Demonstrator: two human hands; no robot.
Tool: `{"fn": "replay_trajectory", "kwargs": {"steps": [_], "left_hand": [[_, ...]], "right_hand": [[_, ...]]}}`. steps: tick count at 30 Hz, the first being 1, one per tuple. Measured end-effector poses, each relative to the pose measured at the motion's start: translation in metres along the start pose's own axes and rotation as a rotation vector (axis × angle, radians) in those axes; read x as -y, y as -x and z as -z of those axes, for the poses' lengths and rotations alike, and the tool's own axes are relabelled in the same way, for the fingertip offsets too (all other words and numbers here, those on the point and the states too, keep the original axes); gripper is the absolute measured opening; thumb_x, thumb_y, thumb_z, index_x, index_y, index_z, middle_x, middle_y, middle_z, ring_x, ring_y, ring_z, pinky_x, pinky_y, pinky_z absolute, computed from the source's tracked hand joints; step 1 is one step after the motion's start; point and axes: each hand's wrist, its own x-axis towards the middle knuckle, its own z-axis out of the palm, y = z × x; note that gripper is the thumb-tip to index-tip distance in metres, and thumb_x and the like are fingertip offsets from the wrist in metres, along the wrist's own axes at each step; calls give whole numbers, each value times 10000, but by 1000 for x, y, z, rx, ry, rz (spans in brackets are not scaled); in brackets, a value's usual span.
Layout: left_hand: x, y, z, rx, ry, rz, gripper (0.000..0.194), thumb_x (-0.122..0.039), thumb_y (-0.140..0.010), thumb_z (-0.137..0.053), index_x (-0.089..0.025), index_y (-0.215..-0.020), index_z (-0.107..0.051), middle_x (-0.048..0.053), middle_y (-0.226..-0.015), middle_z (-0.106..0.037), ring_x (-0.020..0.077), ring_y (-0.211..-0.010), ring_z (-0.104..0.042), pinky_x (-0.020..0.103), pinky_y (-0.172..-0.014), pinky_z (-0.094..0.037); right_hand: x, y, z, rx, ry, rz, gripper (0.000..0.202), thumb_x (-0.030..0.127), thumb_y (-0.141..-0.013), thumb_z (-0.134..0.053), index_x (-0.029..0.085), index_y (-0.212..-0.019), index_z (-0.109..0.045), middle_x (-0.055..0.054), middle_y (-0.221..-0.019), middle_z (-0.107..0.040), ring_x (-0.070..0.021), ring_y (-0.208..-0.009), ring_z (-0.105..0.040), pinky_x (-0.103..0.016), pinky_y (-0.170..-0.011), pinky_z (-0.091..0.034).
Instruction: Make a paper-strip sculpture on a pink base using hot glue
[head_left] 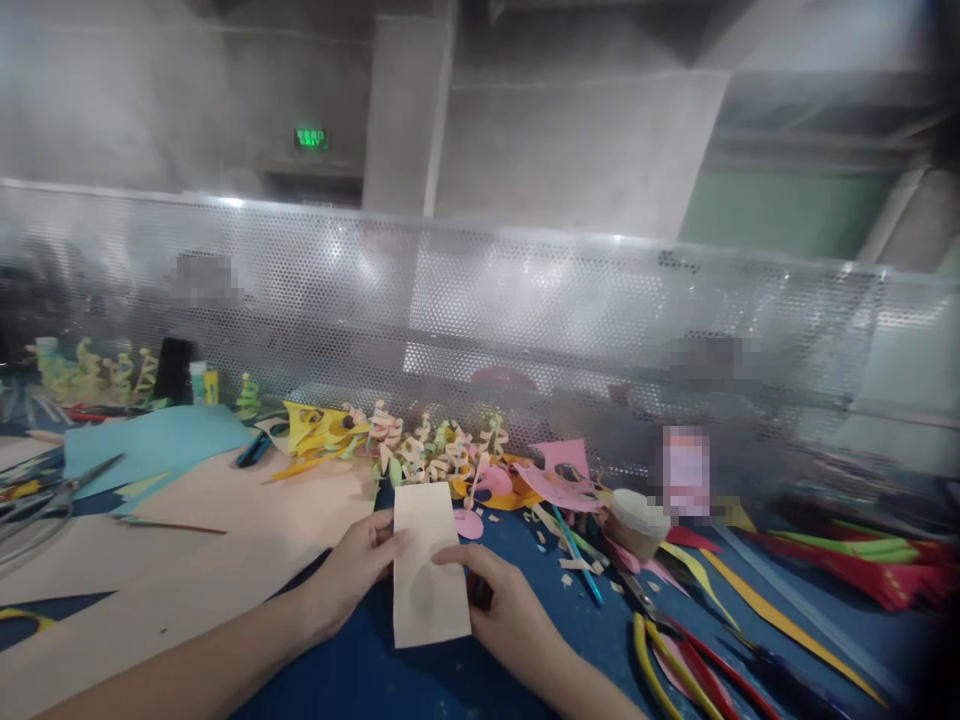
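Note:
A cream-coloured rectangular piece of paper (pixel 429 590) is held upright on its long side above the blue table, near the bottom centre. My left hand (pixel 352 570) grips its left edge, thumb on the front face and the other fingers curled at the edge. On the right edge, my right hand (pixel 510 605) pinches the same paper, with a finger lying across its face and the rest partly hidden behind. Just behind the paper lie curled paper pieces (pixel 442 445) and a round pink piece (pixel 469 523).
Large peach sheets (pixel 255 530) and a blue sheet (pixel 157 440) lie left, with scissors (pixel 56 500). Yellow-and-red-handled scissors (pixel 675 650), a paper cup (pixel 637 520), a teal pencil (pixel 577 555) and coloured strips lie right. A perforated metal screen (pixel 525 310) stands behind.

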Motion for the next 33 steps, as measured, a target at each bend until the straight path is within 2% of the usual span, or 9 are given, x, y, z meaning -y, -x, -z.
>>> {"fn": "replay_trajectory", "kwargs": {"steps": [5, 7, 10, 12, 14, 17, 23, 29, 33], "left_hand": [[-11, -2, -2, -8, -241, -64, 361, -423, -706, -568, -149, -934, -622, 84, -880, -685, 229, -787, -625, 321, -690, -491], [-33, -4, 5, 0, -581, -128, 366, -453, -770, -442, -151, -826, -642, 65, -753, -681, 199, -650, -619, 298, -609, -487], [-78, -4, 28, 26, -731, -138, 272, -424, -712, -534, -181, -714, -656, 34, -628, -666, 185, -611, -603, 268, -622, -457], [-104, -1, 51, 80, -1013, -25, 284, -433, -700, -527, -204, -799, -662, 40, -652, -676, 202, -641, -612, 263, -614, -435], [-119, 3, 74, 38, -1426, 143, 397, -450, -660, -533, -231, -980, -617, 68, -886, -669, 240, -801, -598, 279, -677, -411], [-117, 7, 102, -11, -1558, 291, 638, -346, -451, -675, -102, -1034, -588, 217, -989, -611, 381, -852, -553, 348, -626, -398], [-101, 2, 118, 26, -1592, 371, 512, -228, -396, -670, -128, -895, -614, 132, -755, -636, 342, -680, -558, 314, -529, -358], [-142, 18, 108, 157, -1458, 240, 103, -288, -540, -620, -194, -582, -627, 42, -696, -628, 256, -710, -567, 258, -565, -371], [-167, 31, 95, 213, -817, 129, 209, -392, -669, -591, -212, -732, -677, 31, -748, -679, 219, -718, -613, 267, -633, -437]], "right_hand": [[0, 0, 3, -54, 22, -39, 249, 68, -644, -426, 199, -797, -573, -17, -799, -599, -142, -656, -545, -206, -519, -368], [-1, 0, 5, -69, 11, -48, 216, 82, -646, -415, 196, -779, -541, -13, -782, -591, -145, -660, -539, -203, -509, -359], [-3, 0, 5, -69, 19, -50, 212, 77, -624, -401, 201, -753, -516, -2, -743, -573, -142, -632, -522, -201, -499, -361], [-4, 0, 4, -52, 44, -25, 259, 54, -605, -390, 205, -766, -524, -4, -751, -575, -147, -649, -531, -205, -525, -382], [-3, -1, 3, -22, 70, 20, 340, 31, -597, -373, 211, -831, -543, -21, -824, -592, -163, -743, -554, -225, -608, -418], [2, 0, 2, 21, 114, 77, 456, 26, -639, -366, 227, -1010, -538, -51, -1006, -580, -185, -946, -527, -278, -795, -415], [28, -7, -11, 145, 109, 119, 352, 167, -790, -410, 235, -1118, -518, -55, -1109, -556, -180, -1044, -487, -304, -905, -360], [35, -51, -48, 6, 120, -12, 312, 32, -672, -424, 169, -889, -601, -46, -839, -631, -172, -774, -575, -274, -714, -441], [38, -89, -70, 15, 101, -2, 320, 14, -671, -409, 159, -871, -613, -25, -708, -617, -157, -674, -579, -255, -635, -452]]}}
